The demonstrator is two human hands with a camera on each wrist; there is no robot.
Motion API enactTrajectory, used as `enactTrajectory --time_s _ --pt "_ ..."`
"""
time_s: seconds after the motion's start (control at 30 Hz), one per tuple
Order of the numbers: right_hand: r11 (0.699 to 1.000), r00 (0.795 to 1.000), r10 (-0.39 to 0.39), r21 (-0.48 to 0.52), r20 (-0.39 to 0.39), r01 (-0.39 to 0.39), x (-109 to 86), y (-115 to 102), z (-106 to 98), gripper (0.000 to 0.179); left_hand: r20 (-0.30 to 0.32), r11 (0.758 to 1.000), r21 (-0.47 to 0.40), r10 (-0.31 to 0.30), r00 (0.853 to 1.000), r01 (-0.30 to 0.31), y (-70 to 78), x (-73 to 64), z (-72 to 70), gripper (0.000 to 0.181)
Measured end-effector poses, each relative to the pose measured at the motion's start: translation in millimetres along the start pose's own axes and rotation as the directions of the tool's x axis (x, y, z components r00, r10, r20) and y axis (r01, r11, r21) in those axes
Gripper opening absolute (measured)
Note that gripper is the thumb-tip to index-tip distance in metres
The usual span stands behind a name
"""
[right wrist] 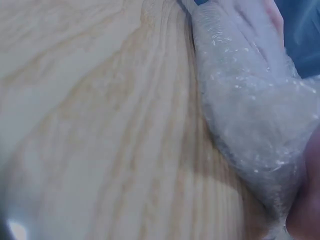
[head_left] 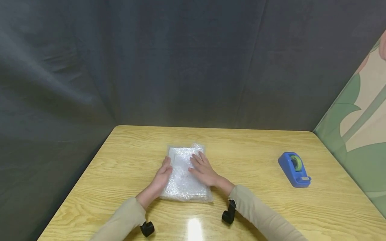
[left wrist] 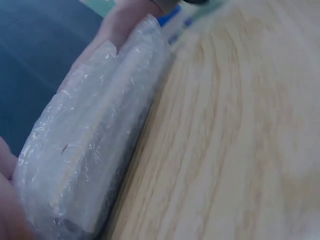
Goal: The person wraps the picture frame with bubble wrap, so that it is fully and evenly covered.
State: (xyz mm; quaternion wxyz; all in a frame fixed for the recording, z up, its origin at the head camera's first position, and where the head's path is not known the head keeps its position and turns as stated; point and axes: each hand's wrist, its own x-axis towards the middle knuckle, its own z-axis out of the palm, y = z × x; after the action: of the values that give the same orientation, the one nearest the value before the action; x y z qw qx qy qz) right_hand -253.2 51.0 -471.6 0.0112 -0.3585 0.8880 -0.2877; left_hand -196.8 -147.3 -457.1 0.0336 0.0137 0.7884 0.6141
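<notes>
A flat bundle of bubble wrap [head_left: 182, 180] lies on the wooden table, squarish, with loose film sticking out at its far right corner. Its layered near edge shows in the left wrist view, where the bubble wrap [left wrist: 65, 145] is folded over something pale inside. My left hand [head_left: 161, 177] rests along the bundle's left side, thumb towards the top face. Spread flat over the upper right of the bundle is my right hand [head_left: 203, 170], fingers straight and pressing on the film. In the right wrist view the bubble wrap [right wrist: 245, 105] bulges at the side beside that hand.
A blue tape dispenser [head_left: 294, 170] with a greenish roll stands on the right part of the wooden table [head_left: 241, 150]. Dark curtains [head_left: 187, 67] hang behind and to the left. A patterned panel [head_left: 362, 127] borders the right side.
</notes>
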Motion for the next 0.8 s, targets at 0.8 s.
enactTrajectory --time_s 0.8 --pt "0.993 0.993 -0.114 0.008 -0.020 0.114 -1.4 3 1 0.085 0.176 0.721 0.666 0.100 0.979 -0.193 6.5 3.0 -2.2 0.066"
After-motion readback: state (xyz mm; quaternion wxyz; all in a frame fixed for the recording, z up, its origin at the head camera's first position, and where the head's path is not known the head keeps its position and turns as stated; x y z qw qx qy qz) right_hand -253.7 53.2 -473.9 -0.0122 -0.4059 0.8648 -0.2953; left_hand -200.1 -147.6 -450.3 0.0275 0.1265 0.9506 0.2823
